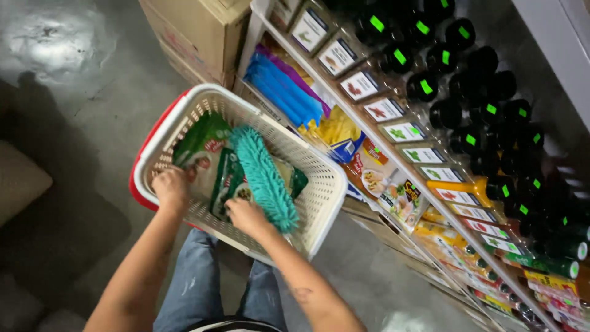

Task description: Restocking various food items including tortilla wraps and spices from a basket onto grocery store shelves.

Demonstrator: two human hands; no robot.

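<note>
A cream plastic shopping basket (319, 197) with a latticed wall and a red outer rim is seen from above, held over a grey concrete floor (80, 92) and against the knees of a person in blue jeans (196, 283). Both bare forearms are reached into the basket from the bottom of the view. The left hand (172, 189) is placed at the basket's near left wall, its fingers curled over the edge of a green printed packet (200, 144) that lies flat inside; whether the packet is actually gripped cannot be told. The right hand (244, 215) is set lower in the basket, its fingers closed around the near end of a teal fluffy duster head (264, 175), which is laid diagonally across the basket on top of more green packets (226, 181). Just beside the basket on the right, a low shelf (393, 123) is seen, running diagonally. On it, rows of dark bottles with black caps and bright green stickers (473, 110) are stood behind a line of small clear sachets with white labels (399, 132). Below these, blue and purple plastic rods (283, 92) and colourful food packets (387, 181) are stacked. A brown cardboard box (196, 31) is placed at the top, beyond the basket
</note>
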